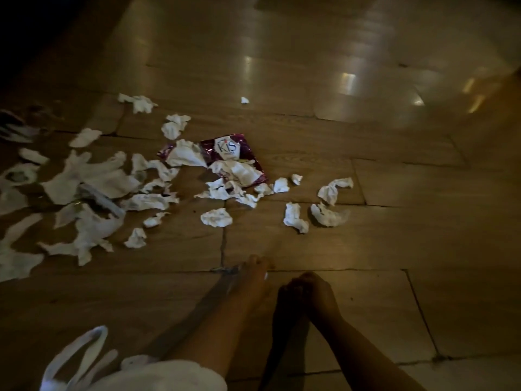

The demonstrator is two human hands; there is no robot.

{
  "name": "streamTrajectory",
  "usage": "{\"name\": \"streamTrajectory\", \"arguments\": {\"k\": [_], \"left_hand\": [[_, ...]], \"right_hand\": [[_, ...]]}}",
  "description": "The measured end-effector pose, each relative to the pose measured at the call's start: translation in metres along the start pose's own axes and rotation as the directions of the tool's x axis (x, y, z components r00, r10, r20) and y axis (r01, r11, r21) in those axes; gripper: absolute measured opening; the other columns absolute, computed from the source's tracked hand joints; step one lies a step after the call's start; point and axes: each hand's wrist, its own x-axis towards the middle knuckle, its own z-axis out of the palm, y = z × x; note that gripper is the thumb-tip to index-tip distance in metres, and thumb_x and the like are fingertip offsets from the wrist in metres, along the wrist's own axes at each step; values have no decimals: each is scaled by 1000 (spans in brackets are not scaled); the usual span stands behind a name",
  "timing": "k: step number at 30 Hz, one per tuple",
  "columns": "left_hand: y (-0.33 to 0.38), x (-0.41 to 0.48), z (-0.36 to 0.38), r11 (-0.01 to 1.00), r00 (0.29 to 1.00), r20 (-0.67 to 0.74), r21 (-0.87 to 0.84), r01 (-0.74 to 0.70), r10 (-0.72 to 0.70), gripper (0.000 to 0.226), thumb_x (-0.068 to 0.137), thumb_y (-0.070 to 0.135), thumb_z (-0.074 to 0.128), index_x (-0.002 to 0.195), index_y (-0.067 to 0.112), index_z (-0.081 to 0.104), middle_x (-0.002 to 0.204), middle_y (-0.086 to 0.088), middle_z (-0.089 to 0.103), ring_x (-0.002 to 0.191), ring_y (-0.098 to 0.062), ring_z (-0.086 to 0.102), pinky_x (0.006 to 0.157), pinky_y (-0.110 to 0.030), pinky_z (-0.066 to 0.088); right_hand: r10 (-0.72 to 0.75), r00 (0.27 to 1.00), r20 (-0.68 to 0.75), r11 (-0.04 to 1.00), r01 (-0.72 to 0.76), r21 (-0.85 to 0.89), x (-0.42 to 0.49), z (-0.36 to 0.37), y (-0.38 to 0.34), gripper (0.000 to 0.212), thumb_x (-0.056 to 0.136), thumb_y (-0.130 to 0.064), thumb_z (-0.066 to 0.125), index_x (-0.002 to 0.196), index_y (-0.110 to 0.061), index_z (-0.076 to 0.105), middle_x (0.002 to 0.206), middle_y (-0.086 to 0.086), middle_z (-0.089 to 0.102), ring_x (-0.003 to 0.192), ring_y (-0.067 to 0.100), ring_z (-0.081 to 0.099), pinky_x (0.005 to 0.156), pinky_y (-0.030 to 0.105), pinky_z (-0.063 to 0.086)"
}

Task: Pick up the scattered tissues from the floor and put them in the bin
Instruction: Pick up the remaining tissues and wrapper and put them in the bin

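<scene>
Several crumpled white tissues [216, 217] lie scattered over the wooden floor, thickest at the left [93, 176] and thinning toward the right [328, 215]. One small scrap [244, 100] lies apart, farther back. My left hand [255, 273] hangs low over bare floor, a little nearer to me than the tissues, with relaxed fingers and nothing in it. My right hand [306, 292] is beside it in shadow, fingers loosely curled, holding nothing that I can see. No bin is in view.
A purple tissue packet [228, 148] lies among the tissues, partly covered by them. A white bag-like thing with a loop handle [84, 354] sits at the bottom left by my white clothing [169, 376]. Bare, glossy floor stretches to the right and back. The room is dim.
</scene>
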Motion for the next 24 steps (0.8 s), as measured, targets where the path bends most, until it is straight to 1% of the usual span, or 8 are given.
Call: {"name": "streamTrajectory", "arguments": {"k": [5, 9, 12, 14, 16, 19, 21, 24], "left_hand": [[-22, 10, 14, 999, 1000, -16, -24, -24, 24, 27, 97, 10, 42, 120, 4, 54, 138, -19, 43, 126, -32, 44, 102, -31, 34], [-26, 5, 14, 996, 994, -112, -89, 2, -12, 26, 99, 14, 38, 118, 8, 54, 134, -15, 48, 114, -23, 50, 97, -22, 32], [-30, 0, 13, 987, 976, -216, -156, -46, 11, 21, 95, 22, 44, 114, 23, 53, 115, -4, 56, 101, -16, 54, 91, -31, 44], [-30, 4, 4, 978, 957, -288, -208, -30, -32, 19, 93, 24, 49, 110, 27, 55, 108, 1, 58, 98, -14, 56, 83, -30, 48], [-32, 15, -8, 957, 913, -393, -288, -6, -112, 15, 91, 23, 54, 105, 23, 60, 107, 0, 63, 94, -11, 58, 77, -23, 46], [-34, 30, -33, 935, 843, -500, -354, 11, -199, 15, 88, 22, 60, 101, 17, 67, 102, -3, 67, 85, -11, 58, 64, -18, 41], [-42, 41, -47, 922, 805, -558, -386, -39, -200, 13, 83, 20, 67, 94, 17, 71, 115, -4, 63, 96, -14, 57, 74, -22, 45], [-56, 52, -68, 940, 788, -593, -336, -57, -164, 12, 74, 25, 76, 73, 36, 70, 133, 0, 51, 122, -20, 46, 97, -34, 45]], "right_hand": [[119, 962, -245, 974, -65, 216, 62, -29, -23, 22, 83, -21, 66, 102, -11, 68, 93, 4, 69, 83, 15, 63, 75, 27, 52], [32, 939, -342, 980, 37, 193, 106, -45, -44, 16, 80, -8, 66, 93, -2, 73, 92, 16, 72, 88, 25, 65, 70, 19, 37], [-60, 968, -242, 984, 97, 147, 129, -39, -46, 14, 81, -8, 64, 89, -2, 73, 94, 13, 73, 93, 23, 65, 71, 10, 38], [-28, 989, -147, 996, 40, 81, 137, -31, -40, 17, 83, -11, 61, 95, -2, 71, 99, 11, 70, 94, 20, 63, 76, 16, 46], [-1, 995, -104, 1000, 0, -4, 132, -23, -34, 22, 86, -11, 56, 102, -2, 67, 95, 6, 65, 79, 13, 61, 61, 14, 47], [-212, 971, -111, 959, 185, -215, 119, -24, -29, 20, 88, -13, 58, 103, -4, 69, 100, 6, 64, 91, 19, 61, 74, 20, 43], [-218, 936, -276, 976, 203, -81, 119, -33, -23, 20, 88, -13, 59, 106, -9, 65, 109, 10, 63, 102, 25, 60, 80, 26, 45], [-30, 892, -451, 986, 101, 134, 129, -53, -12, 52, 83, -13, 65, 131, -11, 45, 136, 12, 47, 122, 25, 48, 82, 14, 35]]}}
